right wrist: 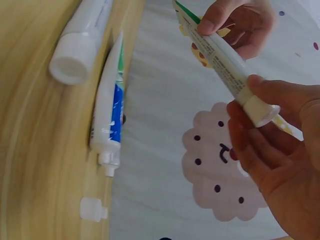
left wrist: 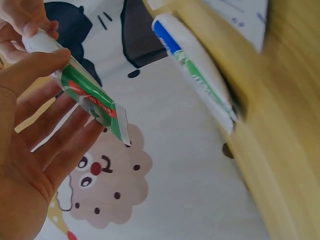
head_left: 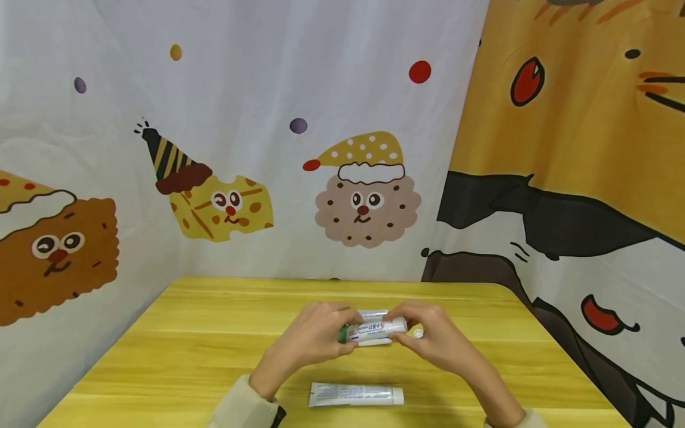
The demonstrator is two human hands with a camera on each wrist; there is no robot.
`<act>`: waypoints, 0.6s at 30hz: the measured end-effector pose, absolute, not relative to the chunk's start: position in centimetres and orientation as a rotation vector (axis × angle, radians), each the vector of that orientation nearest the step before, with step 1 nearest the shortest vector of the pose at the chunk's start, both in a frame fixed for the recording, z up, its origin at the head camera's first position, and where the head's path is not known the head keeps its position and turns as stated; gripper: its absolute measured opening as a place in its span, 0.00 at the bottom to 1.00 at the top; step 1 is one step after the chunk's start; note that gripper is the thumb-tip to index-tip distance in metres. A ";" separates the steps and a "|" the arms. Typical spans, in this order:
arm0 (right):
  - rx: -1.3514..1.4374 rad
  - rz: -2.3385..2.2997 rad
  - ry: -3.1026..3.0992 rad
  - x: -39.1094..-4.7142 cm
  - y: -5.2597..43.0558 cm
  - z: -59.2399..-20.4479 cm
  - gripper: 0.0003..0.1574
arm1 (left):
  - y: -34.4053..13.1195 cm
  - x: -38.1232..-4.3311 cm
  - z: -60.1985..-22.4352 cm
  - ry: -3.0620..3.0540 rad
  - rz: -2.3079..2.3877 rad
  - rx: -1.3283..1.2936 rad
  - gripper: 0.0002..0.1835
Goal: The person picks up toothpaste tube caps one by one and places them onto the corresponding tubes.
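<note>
From where I stand, looking as the head camera does, a person's left hand (head_left: pixel 316 336) and right hand (head_left: pixel 433 333) hold a white-and-green tube (head_left: pixel 377 329) between them over the table (head_left: pixel 214 351). The left hand pinches its green left end; the right hand grips its white right end. Partly hidden behind it is the far tube (head_left: pixel 373 314), with a loose white cap (head_left: pixel 418 333) just to its right. The near tube (head_left: pixel 355 395) lies closer to the person, its white lid (head_left: pixel 398 396) pointing right. Pale sleeves (head_left: pixel 243 404) reach to the wrists, and cartoon-printed cloth (head_left: pixel 257 77) hangs beyond the far edge.

Seen from the left wrist, that hand's thumb presses on the held tube while the other fingers extend beneath it, the flat green end sticking out past them. The far tube shows its blue and green print on the table.

At the right wrist, the thumb and curled fingers close round the tube's white end, and small print runs along its side. The far tube ends in a narrow bare nozzle (right wrist: pixel 109 170); 1 loose cap lies just to the right of it.
</note>
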State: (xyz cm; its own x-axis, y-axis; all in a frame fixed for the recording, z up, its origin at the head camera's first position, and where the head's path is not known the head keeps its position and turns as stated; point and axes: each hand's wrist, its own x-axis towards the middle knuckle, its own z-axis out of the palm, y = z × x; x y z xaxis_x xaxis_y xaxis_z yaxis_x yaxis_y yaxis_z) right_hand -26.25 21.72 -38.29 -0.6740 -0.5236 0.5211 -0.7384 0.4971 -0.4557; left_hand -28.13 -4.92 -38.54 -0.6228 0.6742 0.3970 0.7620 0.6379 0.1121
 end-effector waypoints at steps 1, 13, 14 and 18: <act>1.052 0.948 -2.459 -26.4 21.8 -38.5 0.16 | -4.9 -28.3 -38.7 -2.539 -0.377 -1.157 0.14; 0.956 0.793 -2.703 -28.1 21.5 -41.1 0.14 | -4.3 -29.9 -41.6 -2.661 -0.213 -1.169 0.15; 0.957 0.790 -2.718 -28.3 21.4 -41.4 0.13 | -4.2 -30.1 -41.8 -2.665 -0.198 -1.176 0.14; 0.983 0.790 -2.754 -28.8 21.2 -42.7 0.13 | -4.0 -30.2 -42.6 -2.688 -0.168 -1.202 0.08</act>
